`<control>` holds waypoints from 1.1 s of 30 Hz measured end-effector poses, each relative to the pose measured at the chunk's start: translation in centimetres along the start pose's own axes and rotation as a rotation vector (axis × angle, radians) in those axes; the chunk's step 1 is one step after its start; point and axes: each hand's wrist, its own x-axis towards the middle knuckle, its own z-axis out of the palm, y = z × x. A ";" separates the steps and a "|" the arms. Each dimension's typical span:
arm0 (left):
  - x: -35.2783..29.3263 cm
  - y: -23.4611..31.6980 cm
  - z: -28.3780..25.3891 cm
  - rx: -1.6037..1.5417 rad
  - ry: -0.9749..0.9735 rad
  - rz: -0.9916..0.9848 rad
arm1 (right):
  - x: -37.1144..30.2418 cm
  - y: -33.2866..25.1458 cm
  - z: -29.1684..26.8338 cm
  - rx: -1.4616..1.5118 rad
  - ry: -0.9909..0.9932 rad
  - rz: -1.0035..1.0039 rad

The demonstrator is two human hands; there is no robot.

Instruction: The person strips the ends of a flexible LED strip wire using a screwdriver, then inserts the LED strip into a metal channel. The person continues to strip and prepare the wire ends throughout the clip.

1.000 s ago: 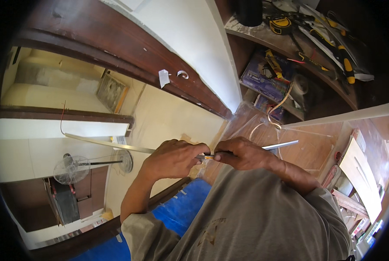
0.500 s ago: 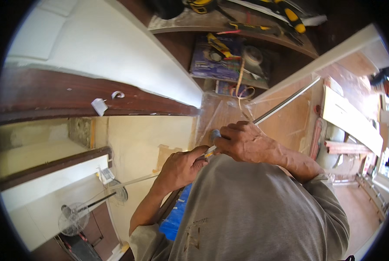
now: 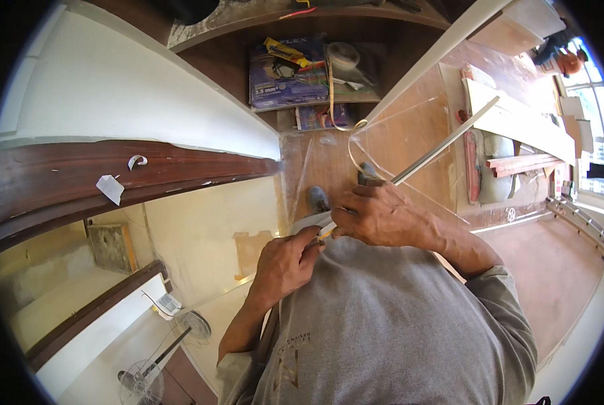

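Note:
A long, thin, pale channel-like strip point(image 3: 443, 145) slants up and to the right from my hands in front of my shirt. My right hand point(image 3: 383, 216) is closed around it, palm down. My left hand point(image 3: 281, 262) pinches its near end between thumb and fingers. A small yellow-orange piece point(image 3: 326, 234) shows between the two hands; its kind cannot be made out. Just beyond my right hand, a narrow cream ribbon point(image 3: 331, 94) trails down from the shelf and loops near the floor. Whether it touches the strip is unclear.
A shelf unit point(image 3: 221, 37) ahead holds purple boxes point(image 3: 265, 84), a yellow packet point(image 3: 285, 50) and a tape roll point(image 3: 343, 56). Paper scraps point(image 3: 111, 189) lie on the dark wooden ledge point(image 3: 59, 169) at left. Fans point(image 3: 195, 325) stand lower left; boards point(image 3: 518, 118) and sacks point(image 3: 497, 185) lie right.
The view has shifted, so the shelf sits higher and further left, and more floor and my shoes show. Both hands keep their hold on the strip in nearly the same pose.

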 end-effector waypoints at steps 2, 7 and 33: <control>-0.4 -0.2 0.0 -0.021 -0.024 0.001 | -0.1 -0.5 0.4 0.026 -0.037 0.039; -0.9 -0.5 -0.5 -0.161 -0.119 -0.022 | 0.5 -1.4 0.6 0.145 -0.187 0.151; -1.4 -3.8 0.6 -0.686 -0.381 -0.180 | 2.5 -0.6 1.1 0.235 -0.437 0.096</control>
